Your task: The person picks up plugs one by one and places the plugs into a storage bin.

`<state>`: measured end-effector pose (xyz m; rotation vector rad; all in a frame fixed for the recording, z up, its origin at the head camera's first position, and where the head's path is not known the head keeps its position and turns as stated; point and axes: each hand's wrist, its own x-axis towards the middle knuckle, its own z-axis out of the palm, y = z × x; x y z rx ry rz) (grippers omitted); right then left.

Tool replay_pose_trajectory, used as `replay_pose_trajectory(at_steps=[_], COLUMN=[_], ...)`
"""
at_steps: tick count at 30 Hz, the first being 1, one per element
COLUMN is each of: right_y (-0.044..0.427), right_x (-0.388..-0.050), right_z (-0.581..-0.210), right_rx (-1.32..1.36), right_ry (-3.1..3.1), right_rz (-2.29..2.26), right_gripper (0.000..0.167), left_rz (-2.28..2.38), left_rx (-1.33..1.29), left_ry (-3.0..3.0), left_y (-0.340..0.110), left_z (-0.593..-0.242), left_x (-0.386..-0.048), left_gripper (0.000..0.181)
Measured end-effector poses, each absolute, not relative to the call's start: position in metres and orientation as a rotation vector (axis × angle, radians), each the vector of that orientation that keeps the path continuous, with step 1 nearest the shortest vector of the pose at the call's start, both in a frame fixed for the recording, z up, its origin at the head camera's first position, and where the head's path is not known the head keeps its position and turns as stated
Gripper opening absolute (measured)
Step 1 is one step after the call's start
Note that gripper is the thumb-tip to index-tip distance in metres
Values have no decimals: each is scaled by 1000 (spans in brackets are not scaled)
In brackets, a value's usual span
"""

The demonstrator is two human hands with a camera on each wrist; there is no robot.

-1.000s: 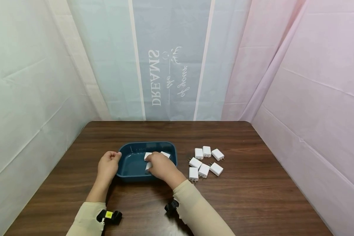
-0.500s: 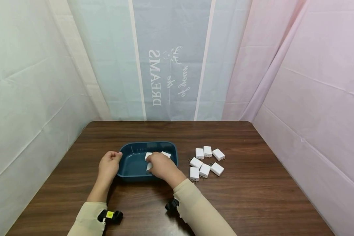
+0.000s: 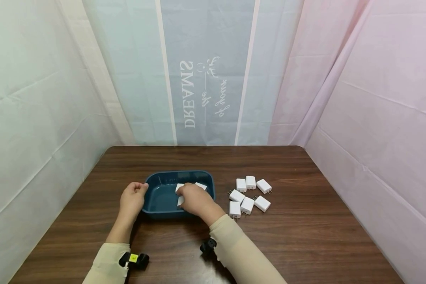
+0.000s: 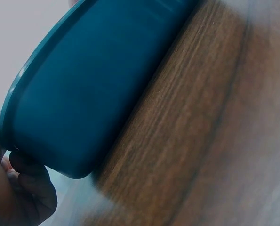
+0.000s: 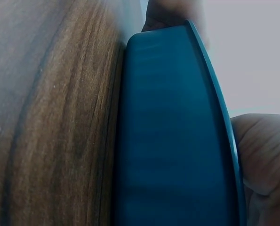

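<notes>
A dark blue plastic bin (image 3: 163,213) stands on the table. My left hand (image 3: 131,199) pinches the left end of its rim, thumb above and curled fingers (image 4: 34,183) against the outside in the left wrist view. Over the bin's right half, my right hand (image 3: 197,199) reaches in across the near wall. A white plug charger (image 3: 180,201) shows between its thumb and forefinger; the other fingertips are hidden. Beside that hand inside the bin, another white piece (image 3: 200,185) and a white corner (image 3: 179,187) show, partly covered. The right wrist view shows mainly the bin's outer wall (image 5: 172,127).
Several white plug chargers (image 3: 247,205) with metal prongs lie in a loose group on the wooden table (image 3: 305,236), to the right of the bin. A printed cloth (image 3: 213,134) hangs behind the table, and pale cloth walls (image 3: 376,138) flank it.
</notes>
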<state>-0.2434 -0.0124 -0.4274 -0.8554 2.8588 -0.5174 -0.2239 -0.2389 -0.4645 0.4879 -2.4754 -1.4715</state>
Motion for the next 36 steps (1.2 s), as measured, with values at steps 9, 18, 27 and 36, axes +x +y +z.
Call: replay_pose_trajectory(at_steps=[9, 18, 27, 36], right_y=[-11, -9, -6, 1], right_x=[-246, -246, -245, -239], right_z=[-425, -423, -421, -415], right_rx=[-862, -877, -953, -1006], right_ry=[2865, 2847, 2885, 2944], right_rz=[-521, -532, -487, -449], right_gripper=[42, 42, 40, 39], left_rz=[-1489, -1498, -1517, -1513], left_rx=[486, 503, 504, 520], left_ry=[-2461, -2480, -2482, -2488], left_y=[-238, -238, -238, -238], left_z=[-463, -461, -460, -461], left_x=[-227, -226, -224, -223], left_gripper=[34, 36, 36, 36])
